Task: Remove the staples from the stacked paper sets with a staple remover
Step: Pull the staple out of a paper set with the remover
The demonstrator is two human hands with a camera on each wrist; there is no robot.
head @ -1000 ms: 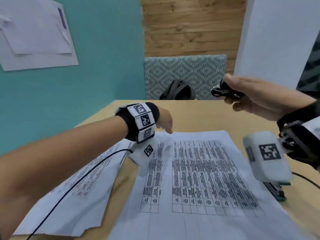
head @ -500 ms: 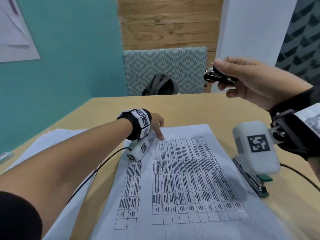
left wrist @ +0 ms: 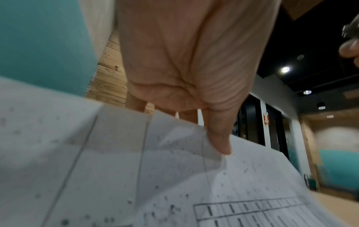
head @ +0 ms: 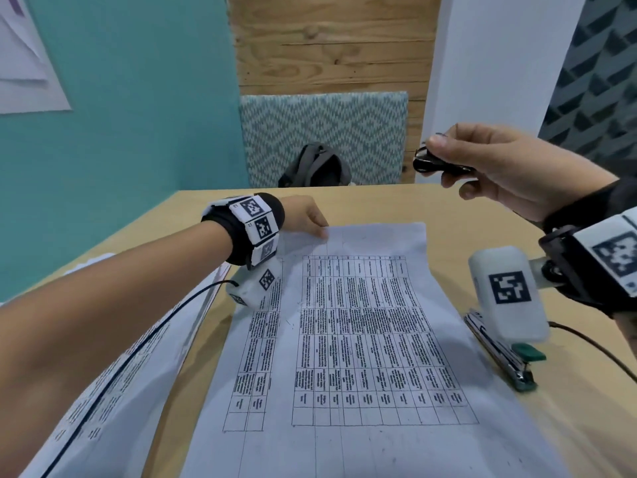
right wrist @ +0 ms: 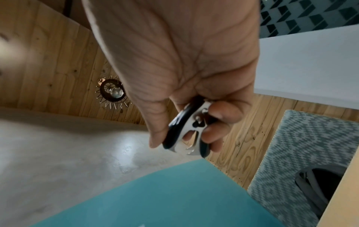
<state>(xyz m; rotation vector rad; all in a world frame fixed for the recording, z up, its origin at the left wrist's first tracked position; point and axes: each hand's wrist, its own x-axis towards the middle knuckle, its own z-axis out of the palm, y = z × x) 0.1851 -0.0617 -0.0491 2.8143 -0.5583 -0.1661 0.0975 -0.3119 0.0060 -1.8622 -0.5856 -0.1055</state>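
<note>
The left hand [head: 303,215] pinches the far left corner of the paper [head: 362,339] on the surface [head: 396,205]. The right hand [head: 510,170], up in the air, has a tight grip on the staple remover [head: 436,163].

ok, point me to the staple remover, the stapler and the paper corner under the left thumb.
staple remover [right wrist: 189,135]: right wrist view, on its metal side plate.
stapler [head: 501,353]: head view, on its metal top rail, on the table.
paper corner [left wrist: 186,138]: left wrist view, on the lifted fold beside the thumb.
</note>
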